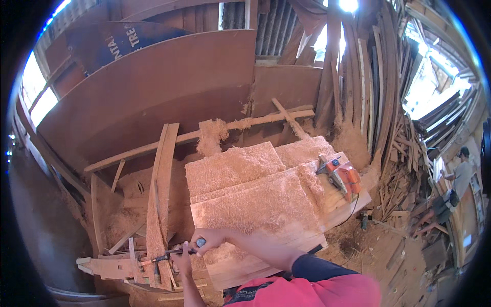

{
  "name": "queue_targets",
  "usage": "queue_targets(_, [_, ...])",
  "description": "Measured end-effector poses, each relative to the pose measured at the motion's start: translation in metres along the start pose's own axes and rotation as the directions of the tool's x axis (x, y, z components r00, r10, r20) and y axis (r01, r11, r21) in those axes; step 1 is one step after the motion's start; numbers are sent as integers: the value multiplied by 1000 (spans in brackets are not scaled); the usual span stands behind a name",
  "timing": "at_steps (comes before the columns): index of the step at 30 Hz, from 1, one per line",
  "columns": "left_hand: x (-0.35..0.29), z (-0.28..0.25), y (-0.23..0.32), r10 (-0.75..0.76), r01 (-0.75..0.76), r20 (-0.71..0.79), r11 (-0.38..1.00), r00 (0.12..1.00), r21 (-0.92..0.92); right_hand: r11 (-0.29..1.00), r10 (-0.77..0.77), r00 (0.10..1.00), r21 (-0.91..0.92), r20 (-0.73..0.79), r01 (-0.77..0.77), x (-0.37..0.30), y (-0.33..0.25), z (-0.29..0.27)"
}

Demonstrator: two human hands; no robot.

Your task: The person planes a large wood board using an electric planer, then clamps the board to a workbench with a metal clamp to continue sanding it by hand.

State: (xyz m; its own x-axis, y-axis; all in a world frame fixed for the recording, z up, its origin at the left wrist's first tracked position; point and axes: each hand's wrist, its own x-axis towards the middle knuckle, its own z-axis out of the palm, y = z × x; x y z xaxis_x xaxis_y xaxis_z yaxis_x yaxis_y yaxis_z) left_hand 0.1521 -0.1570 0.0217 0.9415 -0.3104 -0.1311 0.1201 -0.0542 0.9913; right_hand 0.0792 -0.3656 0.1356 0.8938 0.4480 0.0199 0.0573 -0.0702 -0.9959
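Observation:
My left hand (182, 260) is closed around the near end of a long, thin dark tool (167, 256) with an orange section. The tool reaches left across an upright-looking narrow board (162, 204) at the bench's left side. Just above it, my right hand (210, 239) is closed on a round-ended grey object (201, 242); the rest of that object is hidden by my fingers. My right forearm crosses the near edge of several wide boards (255, 268) covered in wood shavings (250, 202). An orange-red power planer (348, 179) lies on their right end.
A black cord (354, 209) hangs from the planer. A long wooden rail (143, 152) runs along the back by a large brown panel (169, 82). Stacked timber (378, 87) leans at the right. Another person (462, 174) is at the far right. Shavings and offcuts litter the floor.

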Motion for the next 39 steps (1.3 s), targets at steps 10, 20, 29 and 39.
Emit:
queue_targets(10, [38, -36, -36, 158, -172, 218, 984, 963, 45, 971, -137, 425, -205, -895, -121, 16, -14, 91])
queue_targets(20, [23, -20, -11, 95, -92, 254, 996, 963, -23, 944, -285, 413, -327, -865, -35, 9, -37, 97])
queue_targets(29, [20, -27, -11, 156, -153, 179, 988, 971, -31, 992, -76, 806, -127, -587, 1, -1, -33, 56])
queue_targets(39, [33, -17, -54, 170, -195, 151, 965, 974, 175, 923, -211, 675, -372, -707, -102, -42, 1, 57])
